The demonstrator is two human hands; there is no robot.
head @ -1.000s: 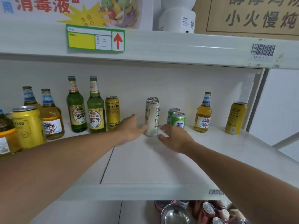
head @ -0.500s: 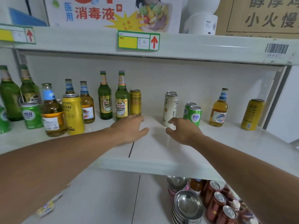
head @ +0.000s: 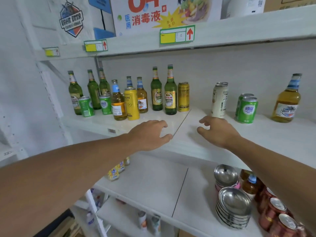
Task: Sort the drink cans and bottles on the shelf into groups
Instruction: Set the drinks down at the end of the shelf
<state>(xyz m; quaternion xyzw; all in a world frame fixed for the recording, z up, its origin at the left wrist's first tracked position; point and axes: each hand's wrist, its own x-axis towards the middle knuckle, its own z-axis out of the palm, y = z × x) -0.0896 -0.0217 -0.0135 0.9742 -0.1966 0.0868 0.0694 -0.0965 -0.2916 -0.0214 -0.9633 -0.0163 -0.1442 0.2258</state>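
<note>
Both my hands hover over the front of the white shelf (head: pixel 188 117), holding nothing. My left hand (head: pixel 150 134) has relaxed fingers and sits in front of two green Yanjing bottles (head: pixel 170 93) and a gold can (head: pixel 183 97). My right hand (head: pixel 217 131) has loosely curled fingers just in front of a tall white can (head: pixel 219 100). Right of it stand two green cans (head: pixel 247 109) and an amber bottle (head: pixel 287 101). At the left stand several green bottles (head: pixel 75 93), green cans (head: pixel 86 106), amber bottles (head: pixel 118 103) and a yellow can (head: pixel 131 104).
An upper shelf (head: pixel 222 33) with price tags and a disinfectant box hangs close above the bottle tops. On the shelf below sit stacked steel bowls (head: pixel 234 207), red cans (head: pixel 277 211) and small yellow packets (head: pixel 113 173). A white upright (head: pixel 51 93) bounds the left side.
The view has swung left and pulled back, showing more drinks at the left. Both hands have drawn back from the white can toward the shelf's front edge, still holding nothing.
</note>
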